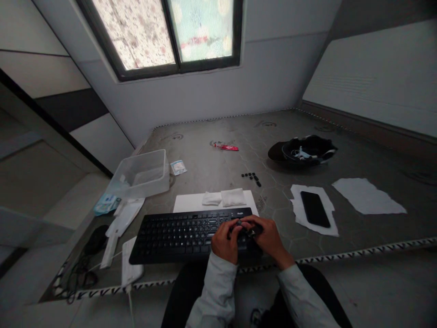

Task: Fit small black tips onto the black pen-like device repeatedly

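Observation:
A black keyboard [177,234] lies at the front edge of the mattress-like surface. Over its right end, my left hand [225,241] and my right hand [268,234] meet fingertip to fingertip. My left fingers are closed in a pinch, and what they hold is too small to make out. A small dark object with a shiny metal part [252,232] is gripped in my right hand; its kind is unclear. Beyond the keyboard lie several loose black keycaps [251,176]. Two folded white cloths [233,197] rest on a white sheet [184,202] behind the keyboard.
To the right are a phone [315,209] on a white tissue [296,193], another tissue [368,196] and a black cap [303,150]. A clear plastic box [146,175], a small packet [178,167], a power strip [131,264] and cables [80,275] lie left. A red item [227,147] lies farther back.

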The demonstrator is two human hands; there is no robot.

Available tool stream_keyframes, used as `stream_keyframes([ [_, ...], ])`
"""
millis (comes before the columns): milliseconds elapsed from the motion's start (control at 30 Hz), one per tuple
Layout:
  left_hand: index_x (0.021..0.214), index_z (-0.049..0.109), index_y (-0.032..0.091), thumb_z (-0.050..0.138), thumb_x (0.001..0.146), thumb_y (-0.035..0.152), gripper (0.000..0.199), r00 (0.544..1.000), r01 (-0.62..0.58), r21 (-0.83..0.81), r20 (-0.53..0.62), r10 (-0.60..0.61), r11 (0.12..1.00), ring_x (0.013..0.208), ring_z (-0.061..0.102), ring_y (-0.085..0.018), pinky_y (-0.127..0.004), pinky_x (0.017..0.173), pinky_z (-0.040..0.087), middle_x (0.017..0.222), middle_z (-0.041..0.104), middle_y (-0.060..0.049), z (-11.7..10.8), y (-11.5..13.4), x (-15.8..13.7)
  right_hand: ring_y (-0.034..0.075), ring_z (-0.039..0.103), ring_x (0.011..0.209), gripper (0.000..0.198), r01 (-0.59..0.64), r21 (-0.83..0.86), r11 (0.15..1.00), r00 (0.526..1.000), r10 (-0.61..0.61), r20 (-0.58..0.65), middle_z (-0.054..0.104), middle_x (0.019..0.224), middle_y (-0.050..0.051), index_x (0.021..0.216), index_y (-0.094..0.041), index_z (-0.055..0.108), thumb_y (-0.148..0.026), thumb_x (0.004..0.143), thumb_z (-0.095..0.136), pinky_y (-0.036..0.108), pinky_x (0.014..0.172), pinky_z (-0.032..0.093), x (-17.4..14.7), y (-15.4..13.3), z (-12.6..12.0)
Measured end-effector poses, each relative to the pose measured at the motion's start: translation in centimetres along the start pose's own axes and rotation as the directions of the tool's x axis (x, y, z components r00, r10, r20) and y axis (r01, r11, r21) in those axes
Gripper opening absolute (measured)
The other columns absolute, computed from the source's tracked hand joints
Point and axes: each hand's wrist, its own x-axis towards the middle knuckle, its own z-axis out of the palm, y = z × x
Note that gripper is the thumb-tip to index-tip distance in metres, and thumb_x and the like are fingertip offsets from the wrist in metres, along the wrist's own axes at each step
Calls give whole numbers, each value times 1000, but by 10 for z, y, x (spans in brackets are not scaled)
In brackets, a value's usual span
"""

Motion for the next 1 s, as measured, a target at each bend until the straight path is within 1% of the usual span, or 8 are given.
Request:
stream_keyframes([
  [100, 96, 70, 20, 56, 86, 29, 19, 1000, 9, -23, 20, -9, 1000, 84, 68, -18, -30, 74, 56, 92, 73, -6, 0, -1, 0, 18, 68, 74, 16, 8, -2, 1000, 1000, -8, -1, 73, 83, 1, 88, -25, 70, -34, 86, 56, 28, 70, 51, 0, 0, 0],
  [267, 95, 70, 21, 57, 85, 29, 18, 999, 30, -34, 34, -29, 999, 86, 68, -19, -31, 75, 56, 94, 73, -5, 3, -4, -2, 17, 66, 67, 13, -1, 12, 1000, 1000, 1, -23, 72, 77, 0, 87, -24, 69, -32, 84, 58, 25, 63, 49, 1, -3, 2],
  [367, 96, 70, 22, 54, 86, 26, 18, 998, 20, -14, 57, -19, 1000, 87, 67, -18, -31, 79, 54, 93, 73, -4, 5, -6, -3, 15, 62, 60, 14, -10, 12, 1000, 1000, 10, -19, 68, 69, -1, 88, -24, 68, -32, 85, 58, 24, 58, 45, 1, -4, 3],
  [467, 96, 69, 22, 53, 87, 25, 19, 998, 15, 3, 64, -15, 1000, 87, 67, -18, -30, 79, 54, 94, 73, -4, 5, -6, -3, 14, 58, 56, 15, -24, 11, 1000, 1000, 24, -6, 63, 63, -2, 88, -23, 68, -33, 86, 57, 23, 56, 42, 1, -5, 3],
  [700, 97, 69, 22, 55, 87, 25, 17, 1000, 10, -3, 20, -10, 1000, 87, 67, -17, -28, 79, 54, 94, 73, -3, 4, -3, -4, 14, 56, 54, 17, -63, 33, 997, 998, 63, 2, 60, 61, -3, 87, -23, 67, -36, 86, 57, 23, 55, 41, 2, -9, 1],
  [867, 97, 70, 21, 57, 86, 26, 17, 1000, 9, -20, -21, -10, 1000, 85, 68, -16, -27, 78, 54, 93, 73, -3, 4, -3, -4, 14, 57, 56, 17, -57, 47, 997, 998, 57, 13, 62, 63, -3, 89, -23, 67, -36, 87, 57, 23, 57, 41, 2, -9, 2],
  [1000, 98, 69, 21, 56, 87, 25, 18, 1000, 3, -7, -31, -3, 1000, 85, 68, -16, -27, 77, 54, 94, 73, -4, 4, -4, -4, 14, 58, 57, 17, -50, 28, 998, 999, 50, 1, 64, 66, -2, 90, -23, 67, -36, 86, 58, 23, 58, 43, 2, -6, 3],
])
